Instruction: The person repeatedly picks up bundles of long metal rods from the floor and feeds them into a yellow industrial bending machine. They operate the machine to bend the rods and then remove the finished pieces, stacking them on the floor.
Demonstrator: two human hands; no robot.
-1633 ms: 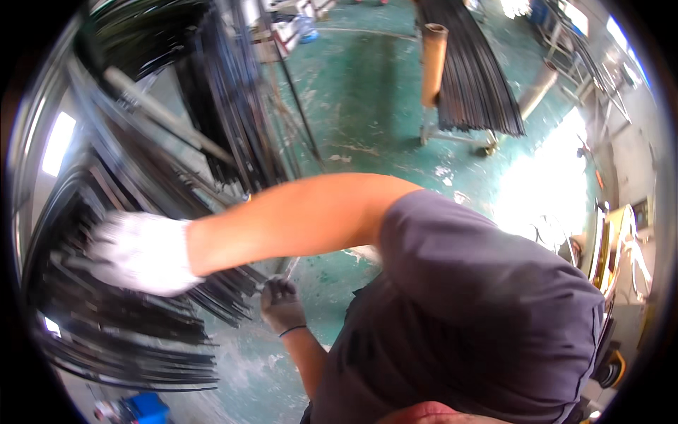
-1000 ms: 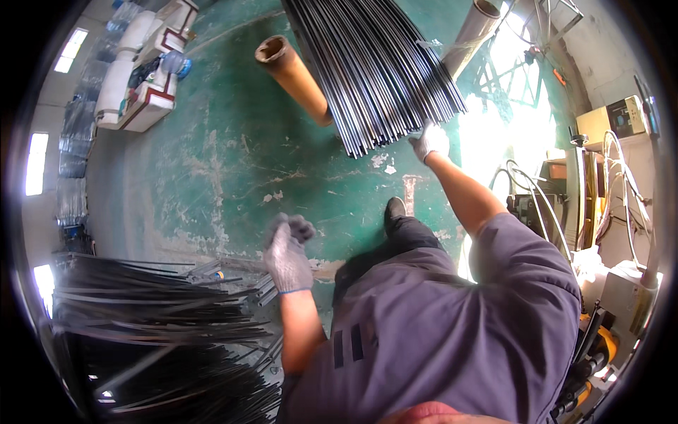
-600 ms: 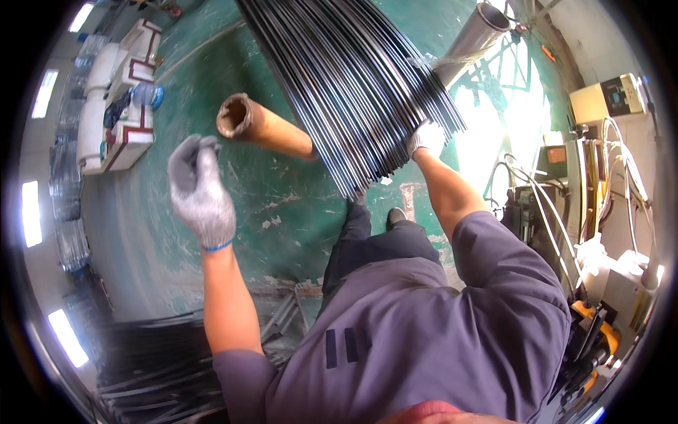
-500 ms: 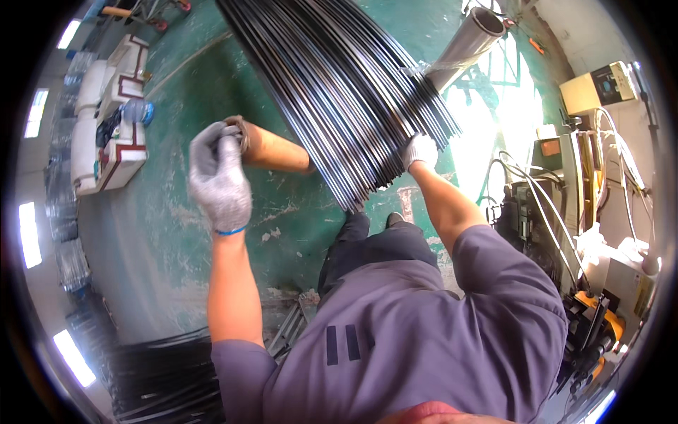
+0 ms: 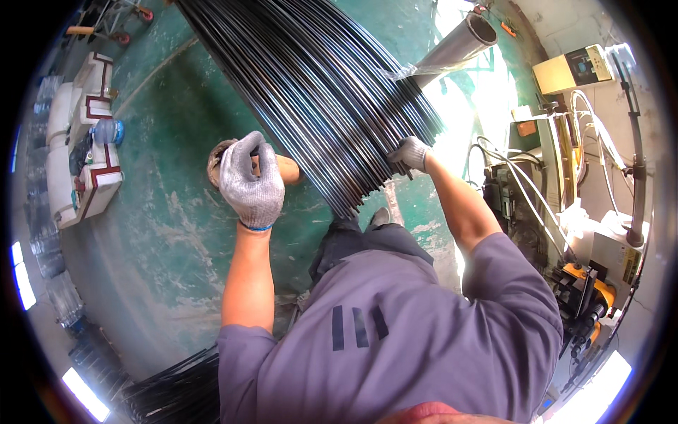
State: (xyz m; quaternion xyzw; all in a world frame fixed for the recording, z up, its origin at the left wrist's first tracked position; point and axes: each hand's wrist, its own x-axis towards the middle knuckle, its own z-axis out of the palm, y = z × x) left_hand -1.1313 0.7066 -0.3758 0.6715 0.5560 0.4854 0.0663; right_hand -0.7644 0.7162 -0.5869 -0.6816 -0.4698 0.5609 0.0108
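Note:
Long, thin dark rods (image 5: 304, 92) lie side by side in a wide sheet before me, their near ends fanned out unevenly. My right hand (image 5: 412, 153), in a pale knit glove, has its fingers curled over rod ends at the sheet's near right edge. In a grey-white glove, my left hand (image 5: 251, 180) is left of the rods and apart from them. Its thumb and fingers curl into a loop; anything between the tips is hidden. Behind that hand is a brown tube (image 5: 288, 169), partly covered by it. A grey tube (image 5: 455, 49) rises at the rods' right side with clear film around it.
White boxes (image 5: 99, 191) with dark red edging and a blue water jug (image 5: 108, 131) stand left. Machinery with loose cables (image 5: 526, 177) lines the right side. More dark rods (image 5: 176, 392) lie at lower left. The green floor (image 5: 176, 247) is scuffed.
My left hand has moved right, in front of the brown tube, its fingers curling into a loop. My right hand stays at the rod ends, its fingers now bent over them. The view has shifted.

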